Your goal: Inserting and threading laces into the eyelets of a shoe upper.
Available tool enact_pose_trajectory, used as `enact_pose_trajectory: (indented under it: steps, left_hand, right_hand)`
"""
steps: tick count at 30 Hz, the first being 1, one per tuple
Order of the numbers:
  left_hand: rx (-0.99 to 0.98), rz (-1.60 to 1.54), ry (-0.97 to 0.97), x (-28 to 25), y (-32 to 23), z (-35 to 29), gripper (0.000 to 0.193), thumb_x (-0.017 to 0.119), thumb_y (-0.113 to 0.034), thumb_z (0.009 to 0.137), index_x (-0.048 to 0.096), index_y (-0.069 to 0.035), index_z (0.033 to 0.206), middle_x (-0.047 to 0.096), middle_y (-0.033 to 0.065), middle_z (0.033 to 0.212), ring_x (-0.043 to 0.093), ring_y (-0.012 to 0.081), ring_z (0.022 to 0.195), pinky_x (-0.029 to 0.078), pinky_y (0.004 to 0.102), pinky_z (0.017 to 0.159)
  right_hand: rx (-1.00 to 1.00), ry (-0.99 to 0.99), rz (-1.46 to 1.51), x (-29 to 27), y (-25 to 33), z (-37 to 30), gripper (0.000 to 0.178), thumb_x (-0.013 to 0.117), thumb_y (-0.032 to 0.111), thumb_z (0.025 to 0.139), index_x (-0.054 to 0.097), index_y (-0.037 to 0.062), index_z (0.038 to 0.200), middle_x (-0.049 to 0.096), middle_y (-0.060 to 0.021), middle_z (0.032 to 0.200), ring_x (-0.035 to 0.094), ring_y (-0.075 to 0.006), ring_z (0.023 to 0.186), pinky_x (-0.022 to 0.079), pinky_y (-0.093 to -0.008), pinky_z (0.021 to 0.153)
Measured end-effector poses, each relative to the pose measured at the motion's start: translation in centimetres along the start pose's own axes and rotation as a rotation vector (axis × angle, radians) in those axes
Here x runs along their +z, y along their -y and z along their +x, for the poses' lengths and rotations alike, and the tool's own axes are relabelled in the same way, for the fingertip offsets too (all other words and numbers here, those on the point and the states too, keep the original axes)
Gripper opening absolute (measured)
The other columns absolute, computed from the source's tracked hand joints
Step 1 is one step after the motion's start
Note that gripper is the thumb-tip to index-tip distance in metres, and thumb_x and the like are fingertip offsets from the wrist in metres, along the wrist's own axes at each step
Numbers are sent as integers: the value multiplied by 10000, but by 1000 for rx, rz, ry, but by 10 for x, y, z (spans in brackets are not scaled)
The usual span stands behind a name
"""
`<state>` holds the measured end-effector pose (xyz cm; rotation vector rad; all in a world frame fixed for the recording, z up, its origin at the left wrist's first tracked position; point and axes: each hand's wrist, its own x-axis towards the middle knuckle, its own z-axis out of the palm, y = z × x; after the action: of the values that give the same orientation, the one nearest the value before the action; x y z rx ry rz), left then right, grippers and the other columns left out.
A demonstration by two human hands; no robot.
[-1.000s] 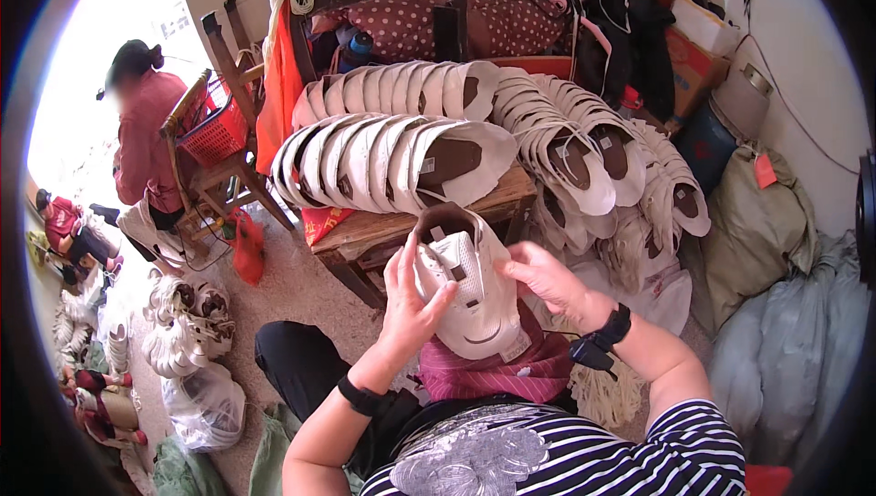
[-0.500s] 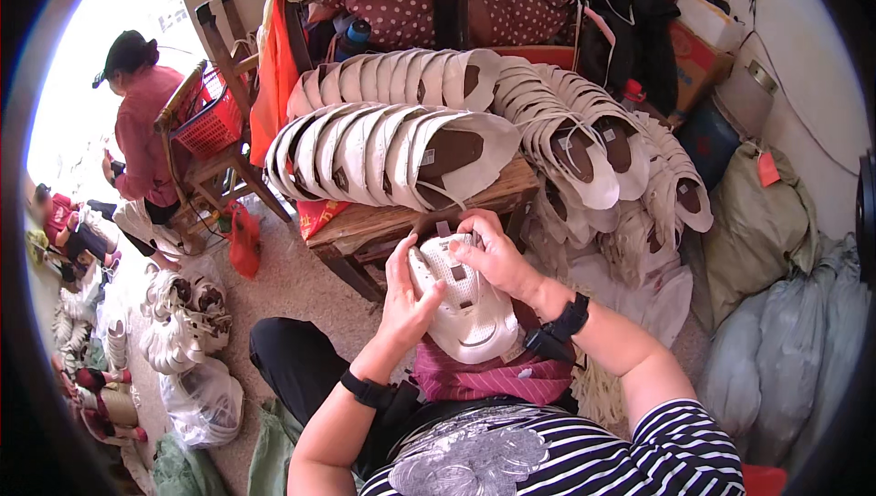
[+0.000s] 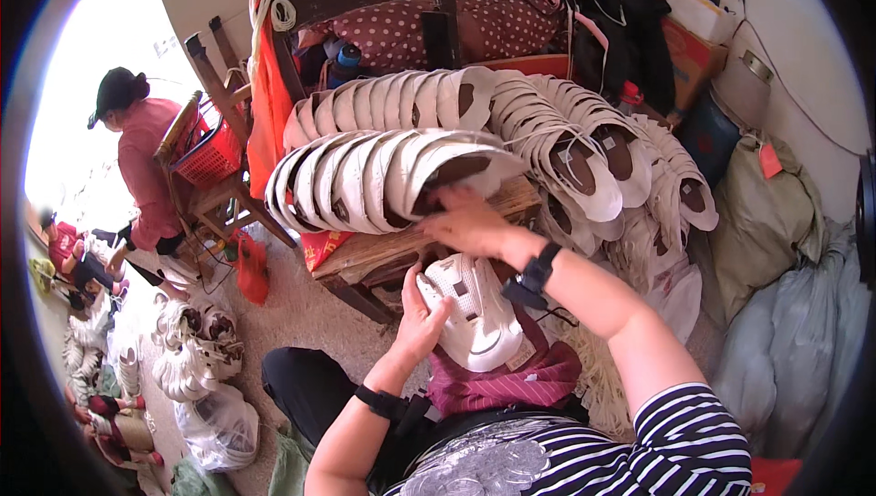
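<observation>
A white perforated shoe upper (image 3: 479, 324) rests over the maroon cloth (image 3: 511, 382) on my lap. My left hand (image 3: 422, 318) is closed on its left edge. My right hand (image 3: 473, 225) has come off that upper and reaches to the front end of a row of nested white shoe uppers (image 3: 351, 181) on the wooden bench (image 3: 365, 263). Its fingers are smeared by motion at the opening of the frontmost upper (image 3: 497, 166), which is blurred too. Whether they grip it cannot be made out.
More rows of nested uppers (image 3: 557, 145) hang over the bench's right side. Full sacks (image 3: 776, 332) stand at the right. At left, a person in pink (image 3: 151, 154) sits near a chair with a red basket (image 3: 212, 156); bundled uppers (image 3: 192, 336) lie on the floor.
My right hand has left the upper on my lap and moved up to the front of the bench row. My left hand keeps hold of the lap upper. The whole view has shifted slightly.
</observation>
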<state>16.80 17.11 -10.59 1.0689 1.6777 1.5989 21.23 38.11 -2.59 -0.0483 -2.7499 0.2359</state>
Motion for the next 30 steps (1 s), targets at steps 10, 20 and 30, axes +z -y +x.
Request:
enact_pose_trajectory:
  steps: [10,20,30]
  left_hand:
    - [-64,-45,-24,2,-19,-1,824,601,-177,900,54,-39,1500,328,211,1436,366,277,1327,273,372,1121]
    - [-57,34,-58,-11,-11,3,800,557,-255,932,53,-69,1526,220,179,1513,252,265,1385,191,365,1146]
    - [-203,207,-115,-5,-12,-3,767,485,-310,925,67,-162,1551,235,192,1535,283,305,1395,197,413,1153]
  right_hand:
    - [29,-79,367,-6,-48,8,269,662,363,832,771,135,922,683,-131,1055,607,-299,1045,452,-394,942]
    - [906,-275,908,-2,-56,-231,210,649,226,903,701,24,873,708,-32,861,627,-112,802,481,-267,724]
    - [1601,-73,788,168,-80,-456,208,653,192,811,705,9,896,676,-134,761,655,-258,703,511,-337,673]
